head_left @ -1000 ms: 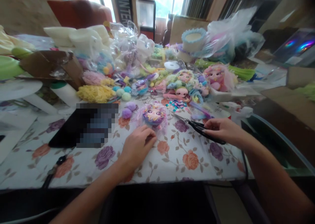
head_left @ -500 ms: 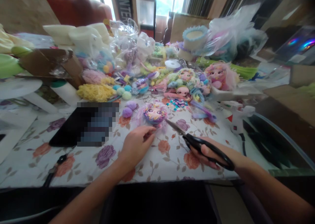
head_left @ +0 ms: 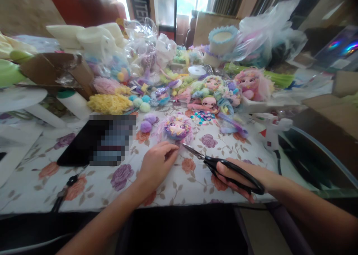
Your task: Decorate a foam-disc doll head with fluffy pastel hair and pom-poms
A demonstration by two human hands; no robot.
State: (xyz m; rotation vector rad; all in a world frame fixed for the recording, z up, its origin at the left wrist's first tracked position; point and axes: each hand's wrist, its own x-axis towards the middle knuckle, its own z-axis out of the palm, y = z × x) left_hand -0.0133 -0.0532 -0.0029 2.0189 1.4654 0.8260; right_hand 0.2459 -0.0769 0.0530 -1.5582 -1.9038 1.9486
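Observation:
In my right hand (head_left: 233, 176) is a pair of black-handled scissors (head_left: 214, 161), blades pointing left. Their tips lie just right of my left fingertips. My left hand (head_left: 160, 161) rests near the middle of the table with its fingers closed in a pinch; what they hold, if anything, is too small to make out. Just beyond it lies a doll head (head_left: 177, 126) with a painted face and fluffy pink-purple hair. Purple pompoms (head_left: 147, 124) sit left of the doll head, and loose shiny sequins (head_left: 204, 117) are scattered behind it to the right.
A dark tablet or phone (head_left: 84, 143) lies on the left. A white glue gun (head_left: 272, 128) stands at the right. Further back are more dolls (head_left: 250, 83), yellow fluffy trim (head_left: 110, 103), a thread cone (head_left: 74, 103), plastic bags (head_left: 263, 38) and a cardboard box (head_left: 53, 70). Flowered cloth (head_left: 123, 176) covers the table.
The scissors have moved left and slightly down, bringing their tips close to my left fingertips. The blades look closer together. My left hand has barely moved.

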